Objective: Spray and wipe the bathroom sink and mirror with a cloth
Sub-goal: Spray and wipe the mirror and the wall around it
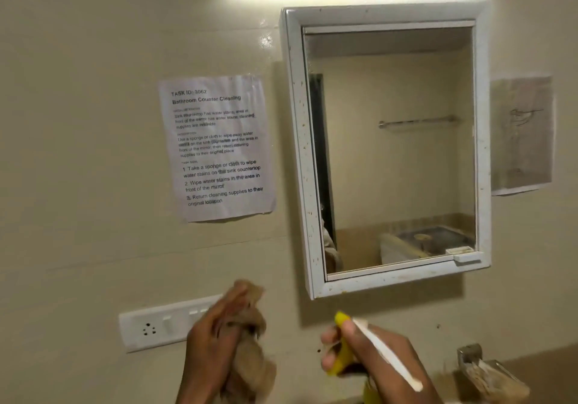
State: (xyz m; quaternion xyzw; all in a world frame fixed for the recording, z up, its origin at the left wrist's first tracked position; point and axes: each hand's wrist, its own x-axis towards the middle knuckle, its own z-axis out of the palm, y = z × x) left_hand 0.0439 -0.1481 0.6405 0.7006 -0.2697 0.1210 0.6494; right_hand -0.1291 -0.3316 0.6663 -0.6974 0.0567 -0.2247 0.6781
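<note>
Pointing up-left (blurred): spray bottle (pixel 342 346) nozzle.

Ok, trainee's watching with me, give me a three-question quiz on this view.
1. True or false: the left hand holds a brown cloth.
2. What does the right hand hold? A) sponge B) yellow spray bottle C) brush
3. Fill in: the printed task sheet hangs to the ____ of the mirror as seen in the head view.

Key: 1 true; 2 B; 3 left
</note>
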